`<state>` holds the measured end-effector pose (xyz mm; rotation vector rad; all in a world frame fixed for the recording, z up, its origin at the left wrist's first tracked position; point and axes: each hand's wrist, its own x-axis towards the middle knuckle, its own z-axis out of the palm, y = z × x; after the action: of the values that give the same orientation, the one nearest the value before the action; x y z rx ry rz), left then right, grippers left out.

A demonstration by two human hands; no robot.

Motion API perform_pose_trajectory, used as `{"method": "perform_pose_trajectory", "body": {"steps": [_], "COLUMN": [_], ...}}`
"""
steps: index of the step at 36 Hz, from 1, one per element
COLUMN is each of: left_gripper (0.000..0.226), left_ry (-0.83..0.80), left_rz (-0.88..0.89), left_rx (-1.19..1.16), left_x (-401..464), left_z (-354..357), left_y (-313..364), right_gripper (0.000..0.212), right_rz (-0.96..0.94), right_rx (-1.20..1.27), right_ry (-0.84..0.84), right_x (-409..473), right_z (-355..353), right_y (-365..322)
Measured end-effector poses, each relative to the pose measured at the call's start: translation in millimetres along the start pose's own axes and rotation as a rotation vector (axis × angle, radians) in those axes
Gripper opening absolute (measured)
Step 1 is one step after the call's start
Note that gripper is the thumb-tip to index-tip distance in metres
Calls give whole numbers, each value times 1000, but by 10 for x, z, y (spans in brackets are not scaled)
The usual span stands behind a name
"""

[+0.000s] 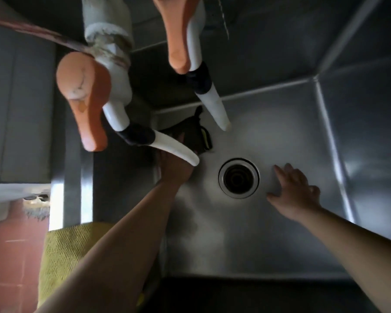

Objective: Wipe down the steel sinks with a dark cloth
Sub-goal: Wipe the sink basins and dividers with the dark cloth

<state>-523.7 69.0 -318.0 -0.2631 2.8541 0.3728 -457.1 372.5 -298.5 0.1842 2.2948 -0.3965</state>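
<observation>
a: you're leaning right into the steel sink (280, 233) here, and your left hand (175, 168) is down at the far left corner of the basin floor with the dark cloth (195, 136) under its fingers. the near spout (176, 147) cuts across the hand, so i can't tell if you're gripping the cloth or just pressing it flat.

b: and your right hand (296, 190) is spread flat on the basin floor, fingers straight, holding nothing, just beside the drain (238, 178).

a: watch your left wrist. it sits right under that spout, and lifting the arm on a stroke could knock it. the orange lever (86, 98) hangs close too, so a bump there might start the water.

b: the other risk is the drain. the cloth lies near it, and a loose edge dragged across could catch in the opening.

a: as for the cloth, it's bunched, with its longer side running away from you toward the back wall. a yellow-trimmed edge (207, 137) faces right, toward the open floor.

b: your braced palm could also skid if that steel is wet.
</observation>
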Motion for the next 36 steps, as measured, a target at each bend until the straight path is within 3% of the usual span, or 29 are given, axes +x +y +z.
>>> {"method": "perform_pose_trajectory", "body": {"steps": [4, 7, 11, 18, 22, 26, 29, 36], "left_gripper": [71, 71, 71, 73, 69, 53, 76, 75], "left_ry": [-121, -65, -28, 53, 1, -59, -84, -202], "left_rz": [-144, -142, -260, -187, -203, 3, -224, -640], "left_rx": [10, 109, 57, 128, 109, 150, 30, -142], "left_x": [135, 278, 652, 845, 896, 629, 159, -1145], "left_z": [283, 355, 254, 281, 261, 215, 296, 599], "left_y": [39, 89, 154, 145, -24, -293, -184, 166], "right_gripper": [102, 113, 116, 120, 122, 123, 125, 131], "right_rz": [-38, -42, -43, -34, -42, -55, -54, -57], "right_rx": [-145, -178, -159, -130, -102, -83, -72, -53], "right_ry": [39, 26, -22, -124, -144, -153, -155, -101], "right_x": [-28, -1, 77, 159, 148, 127, 98, 59], "right_z": [223, 328, 372, 354, 364, 350, 321, 340], "right_y": [133, 197, 255, 302, 255, 226, 217, 227]}}
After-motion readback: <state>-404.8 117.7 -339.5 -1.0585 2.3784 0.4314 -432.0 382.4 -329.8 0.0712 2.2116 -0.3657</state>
